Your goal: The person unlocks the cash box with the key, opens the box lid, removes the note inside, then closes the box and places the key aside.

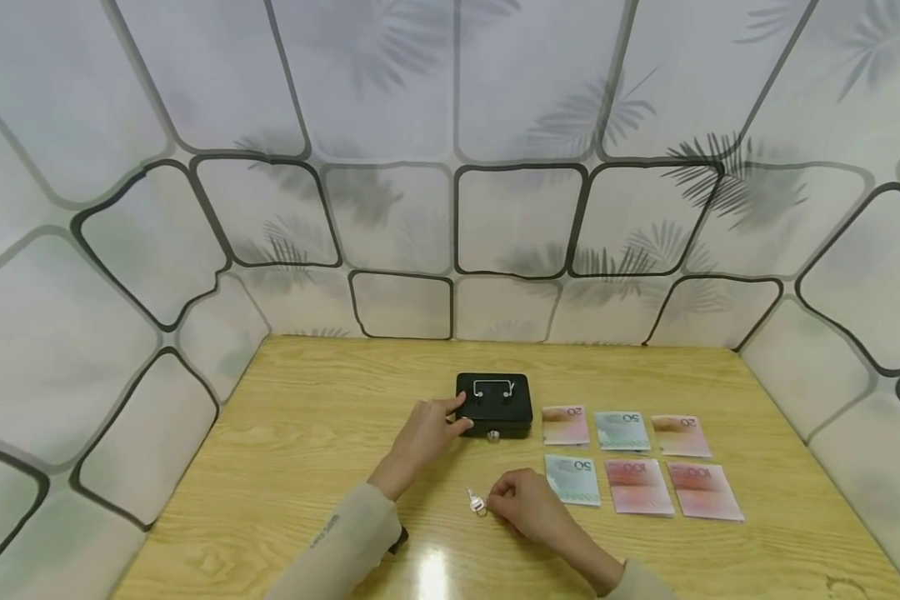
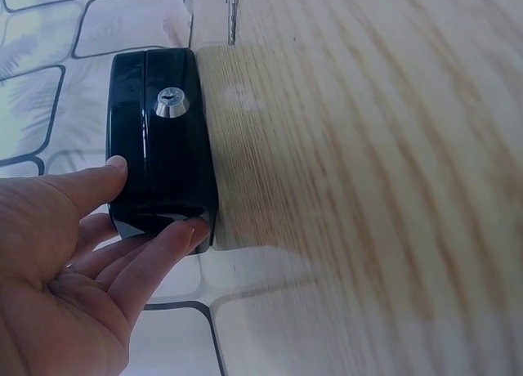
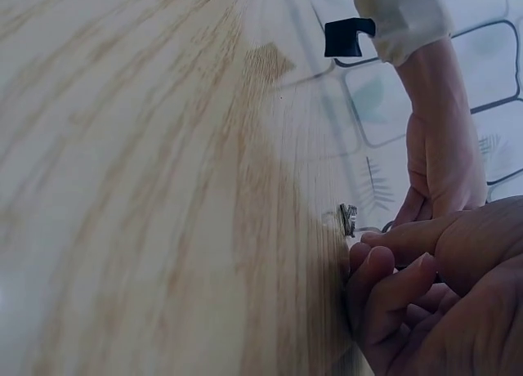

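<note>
A black cash box [image 1: 493, 408] with a folding wire handle on its lid stands on the table. Its lid is down, and a round silver lock [image 2: 172, 103] sits on the front. My left hand [image 1: 423, 433] grips the box's left end, with thumb and fingers about the front corner and side. In front of the box is a small bunch of silver keys [image 1: 476, 502] on a ring, low at the tabletop. My right hand [image 1: 532, 507] has its thumb and forefinger together at the ring end of the keys [image 3: 349, 219]; the exact contact is partly hidden.
To the right of the box, stacks of banknotes lie in two rows: pink twenties [image 1: 565, 425], bluish fifties [image 1: 622, 431] and red hundreds [image 1: 639, 487]. The wooden table [image 1: 330, 400] meets a patterned curtain [image 1: 390, 233] at its back and sides.
</note>
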A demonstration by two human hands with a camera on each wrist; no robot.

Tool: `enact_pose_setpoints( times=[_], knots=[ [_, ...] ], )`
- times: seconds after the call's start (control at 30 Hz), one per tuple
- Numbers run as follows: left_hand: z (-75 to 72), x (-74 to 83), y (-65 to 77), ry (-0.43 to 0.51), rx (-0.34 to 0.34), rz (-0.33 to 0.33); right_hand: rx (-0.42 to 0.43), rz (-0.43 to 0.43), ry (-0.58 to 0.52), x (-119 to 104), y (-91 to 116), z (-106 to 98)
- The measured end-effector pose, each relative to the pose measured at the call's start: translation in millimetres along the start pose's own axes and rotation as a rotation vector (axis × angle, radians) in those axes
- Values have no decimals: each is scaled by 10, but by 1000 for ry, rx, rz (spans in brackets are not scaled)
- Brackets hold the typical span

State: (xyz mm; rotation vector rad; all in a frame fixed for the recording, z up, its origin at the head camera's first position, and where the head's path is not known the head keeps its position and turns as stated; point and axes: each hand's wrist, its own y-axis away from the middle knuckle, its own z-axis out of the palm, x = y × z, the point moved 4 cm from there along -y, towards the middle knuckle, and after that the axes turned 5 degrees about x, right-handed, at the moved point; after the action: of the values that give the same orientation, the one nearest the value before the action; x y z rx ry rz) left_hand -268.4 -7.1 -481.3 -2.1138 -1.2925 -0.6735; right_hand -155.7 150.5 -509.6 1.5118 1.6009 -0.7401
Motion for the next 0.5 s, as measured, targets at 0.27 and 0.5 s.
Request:
enact_pose_setpoints(
  times=[0.27, 0.5],
  knots=[
    [-3, 1, -1, -4, -2, -19, -2, -26, -2, 5, -4, -13],
    [-27, 46, 47, -74, 7, 22, 31, -73, 35, -1, 19, -57]
  ],
)
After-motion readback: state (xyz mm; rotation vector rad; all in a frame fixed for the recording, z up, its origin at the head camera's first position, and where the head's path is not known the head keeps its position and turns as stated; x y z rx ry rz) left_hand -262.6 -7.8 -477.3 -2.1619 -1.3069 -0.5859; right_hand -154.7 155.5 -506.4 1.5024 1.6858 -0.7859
